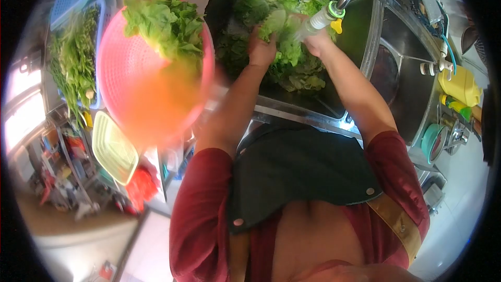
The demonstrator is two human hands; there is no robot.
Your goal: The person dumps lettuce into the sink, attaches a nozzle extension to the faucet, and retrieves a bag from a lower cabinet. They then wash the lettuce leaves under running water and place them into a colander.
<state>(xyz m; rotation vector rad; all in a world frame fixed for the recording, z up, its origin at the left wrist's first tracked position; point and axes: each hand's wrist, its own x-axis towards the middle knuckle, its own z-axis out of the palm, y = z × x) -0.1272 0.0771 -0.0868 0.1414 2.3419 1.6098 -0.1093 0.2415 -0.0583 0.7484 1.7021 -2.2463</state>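
Note:
In the left sink basin (pixel 360 47), loose green lettuce (pixel 297 81) lies in a heap. My left hand (pixel 262 48) is closed around a pale lettuce leaf (pixel 275 23), its fingertips partly behind the greens. Across from it, my right hand (pixel 317 43) grips the same bunch under the faucet nozzle (pixel 320 18), from which water seems to run. Some of the right fingers are hidden by the nozzle and leaves.
Left of the sink stands a pink colander (pixel 112 57) with lettuce (pixel 169 23) at its far side; an orange blur covers its near part. Beyond are a blue basket of leafy greens (pixel 78 55) and a yellow basket (pixel 115 149). At right are a second basin (pixel 409 91) and a yellow jug (pixel 459 86).

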